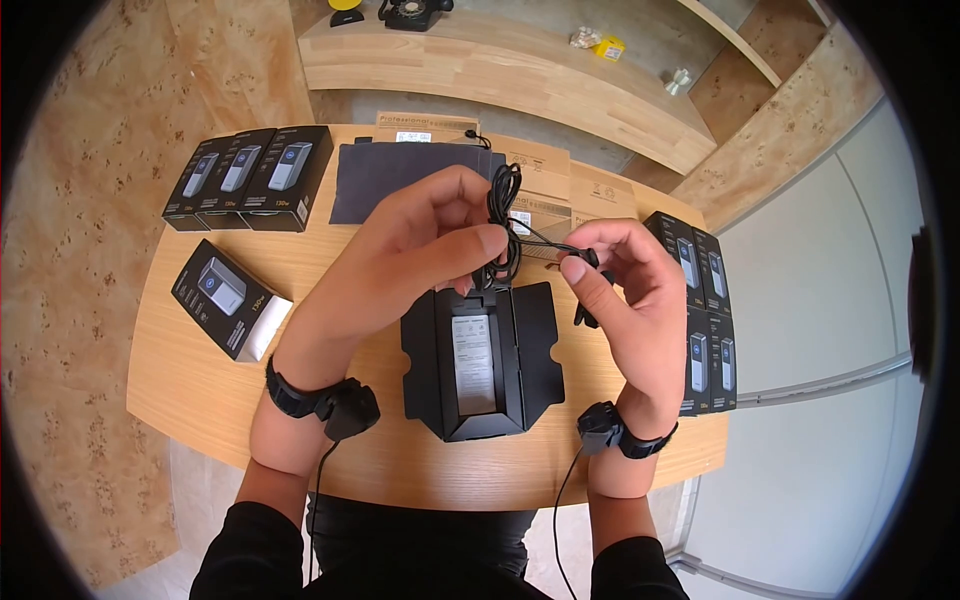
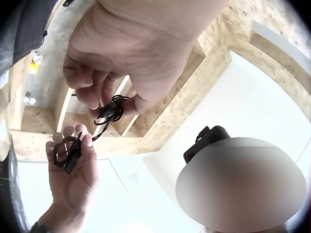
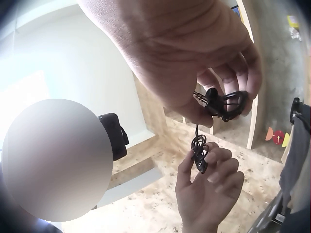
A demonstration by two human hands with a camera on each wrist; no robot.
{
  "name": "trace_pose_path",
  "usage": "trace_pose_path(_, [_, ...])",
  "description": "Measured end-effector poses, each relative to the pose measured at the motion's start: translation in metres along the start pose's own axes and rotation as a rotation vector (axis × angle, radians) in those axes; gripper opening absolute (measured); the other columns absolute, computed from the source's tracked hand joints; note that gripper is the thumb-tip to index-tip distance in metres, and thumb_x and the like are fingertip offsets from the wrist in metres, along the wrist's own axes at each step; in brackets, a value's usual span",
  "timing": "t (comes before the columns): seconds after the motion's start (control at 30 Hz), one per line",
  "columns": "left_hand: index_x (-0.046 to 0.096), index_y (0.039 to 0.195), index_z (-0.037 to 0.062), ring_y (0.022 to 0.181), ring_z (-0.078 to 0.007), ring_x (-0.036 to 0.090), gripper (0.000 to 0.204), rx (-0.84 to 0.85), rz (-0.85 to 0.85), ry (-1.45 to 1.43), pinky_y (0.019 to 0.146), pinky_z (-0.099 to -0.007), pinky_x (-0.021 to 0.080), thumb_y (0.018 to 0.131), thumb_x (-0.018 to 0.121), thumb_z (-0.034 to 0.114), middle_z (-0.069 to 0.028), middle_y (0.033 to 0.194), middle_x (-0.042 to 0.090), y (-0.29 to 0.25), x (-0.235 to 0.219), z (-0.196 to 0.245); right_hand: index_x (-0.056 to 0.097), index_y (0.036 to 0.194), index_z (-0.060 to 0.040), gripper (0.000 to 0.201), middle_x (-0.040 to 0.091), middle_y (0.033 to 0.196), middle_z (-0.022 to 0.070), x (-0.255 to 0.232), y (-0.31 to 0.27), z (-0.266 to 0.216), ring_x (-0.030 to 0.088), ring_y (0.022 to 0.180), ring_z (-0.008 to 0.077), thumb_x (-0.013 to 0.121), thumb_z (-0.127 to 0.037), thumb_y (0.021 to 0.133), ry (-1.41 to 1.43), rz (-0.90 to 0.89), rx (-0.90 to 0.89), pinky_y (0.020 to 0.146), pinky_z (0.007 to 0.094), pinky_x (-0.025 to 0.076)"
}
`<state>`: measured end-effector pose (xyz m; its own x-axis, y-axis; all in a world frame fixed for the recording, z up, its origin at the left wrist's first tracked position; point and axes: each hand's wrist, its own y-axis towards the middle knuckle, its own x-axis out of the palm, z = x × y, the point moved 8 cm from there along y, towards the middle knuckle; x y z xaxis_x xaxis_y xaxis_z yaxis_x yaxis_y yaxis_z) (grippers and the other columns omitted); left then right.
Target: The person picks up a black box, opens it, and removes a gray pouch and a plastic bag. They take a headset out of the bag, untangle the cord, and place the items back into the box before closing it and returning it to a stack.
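Between the thumb and fingers of my left hand (image 1: 415, 245) is a bundle of thin black cable (image 1: 506, 205), wound in loops. One strand runs across to my right hand (image 1: 635, 300), whose thumb and fingers pinch a small black end piece (image 3: 216, 103). In the right wrist view this piece shows a looped, clip-like part and a thin metallic plug tip. Both hands are raised over an open black box (image 1: 540, 350) with its flaps spread. Inside the box lies a white printed leaflet (image 1: 474, 360).
Black boxes marked 130W (image 1: 290, 180) stand at the back left, and another (image 1: 225, 300) lies nearer with a white end flap. More black boxes (image 1: 697, 265) line the right edge. A dark cloth (image 1: 370, 180) and brown cartons (image 1: 540, 165) lie at the back.
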<state>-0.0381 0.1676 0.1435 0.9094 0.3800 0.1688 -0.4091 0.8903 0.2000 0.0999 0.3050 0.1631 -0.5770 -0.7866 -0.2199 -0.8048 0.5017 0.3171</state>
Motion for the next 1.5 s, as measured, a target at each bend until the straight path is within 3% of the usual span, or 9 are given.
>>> trace_pose_path(0.2, [0.064,0.130,0.0036,0.097,-0.0064,0.065,0.026,0.099,0.055,0.046,0.073,-0.0198,0.048,0.108,0.057,0.016,-0.0020,0.119,0.072,0.002,-0.001,0.002,0.065,0.109,-0.0047,0.024,0.069,0.097,-0.0023,0.003,0.000,0.008,0.061,0.089,0.0055,0.078,0.001,0.091,-0.024,-0.086,0.001,0.084,0.0230,0.048])
trace_pose_path(0.4, [0.064,0.137,0.0007,0.094,-0.0104,0.064,0.032,0.207,0.127,0.095,0.084,-0.0285,0.051,0.111,0.054,0.017,-0.0060,0.127,0.071,0.003,-0.010,0.005,0.059,0.118,-0.0053,0.034,0.066,0.099,-0.0037,0.011,-0.002,0.016,0.059,0.093,0.0047,0.075,0.007,0.090,0.201,-0.187,0.109,0.086,0.0222,0.046])
trace_pose_path(0.6, [0.062,0.126,0.0018,0.087,-0.0097,0.063,0.030,0.213,-0.033,-0.103,0.075,-0.0263,0.051,0.111,0.058,0.027,-0.0054,0.107,0.070,-0.002,0.000,0.013,0.060,0.122,-0.0028,0.036,0.065,0.100,-0.0029,0.009,-0.001,0.016,0.058,0.092,0.0049,0.070,0.013,0.091,0.336,-0.249,0.156,0.084,0.0216,0.046])
trace_pose_path(0.7, [0.062,0.126,0.0046,0.088,-0.0071,0.064,0.026,0.157,-0.085,-0.074,0.073,-0.0211,0.051,0.111,0.058,0.026,-0.0002,0.101,0.069,-0.006,0.004,0.010,0.063,0.120,-0.0012,0.032,0.064,0.101,-0.0022,0.009,0.000,0.010,0.058,0.091,0.0047,0.066,0.013,0.091,0.333,-0.258,0.169,0.083,0.0211,0.047])
trace_pose_path(0.8, [0.061,0.116,0.0030,0.081,-0.0068,0.059,0.027,0.161,-0.131,-0.050,0.070,-0.0219,0.049,0.110,0.059,0.030,-0.0024,0.099,0.066,-0.005,0.007,0.010,0.065,0.116,-0.0005,0.028,0.066,0.104,-0.0010,0.012,-0.001,0.005,0.058,0.092,0.0048,0.063,0.011,0.091,0.271,-0.315,0.192,0.083,0.0208,0.047])
trace_pose_path(0.93, [0.063,0.111,0.0038,0.084,-0.0056,0.057,0.017,0.019,-0.143,-0.007,0.071,-0.0214,0.046,0.108,0.056,0.019,0.0005,0.099,0.064,-0.009,0.011,0.007,0.066,0.113,-0.0004,0.025,0.069,0.109,0.0017,0.017,-0.006,0.016,0.059,0.097,0.0060,0.061,0.010,0.091,0.224,-0.486,0.210,0.085,0.0218,0.047])
trace_pose_path(1.1, [0.065,0.103,0.0062,0.087,-0.0048,0.054,0.014,-0.054,-0.205,0.126,0.076,-0.0222,0.044,0.105,0.052,0.011,0.0026,0.098,0.062,-0.011,0.019,0.008,0.059,0.115,-0.0022,0.024,0.070,0.106,0.0065,0.017,-0.001,0.019,0.067,0.098,0.0116,0.060,0.008,0.094,0.369,-0.407,0.217,0.086,0.0251,0.052])
trace_pose_path(1.27, [0.066,0.104,0.0040,0.086,-0.0079,0.055,0.014,0.032,-0.280,0.285,0.077,-0.0242,0.044,0.105,0.055,0.012,0.0010,0.096,0.064,-0.010,0.022,0.007,0.057,0.116,-0.0008,0.021,0.067,0.101,0.0063,0.014,-0.002,0.020,0.072,0.090,0.0164,0.061,0.005,0.096,0.425,-0.428,0.233,0.081,0.0290,0.057])
trace_pose_path(1.5, [0.067,0.107,0.0036,0.084,-0.0101,0.061,0.011,-0.039,-0.324,0.424,0.078,-0.0269,0.047,0.100,0.070,0.011,-0.0021,0.092,0.068,-0.013,0.026,-0.004,0.063,0.115,-0.0012,0.019,0.065,0.103,0.0027,0.009,0.000,0.024,0.065,0.083,0.0102,0.065,0.001,0.097,0.419,-0.355,0.244,0.076,0.0253,0.053])
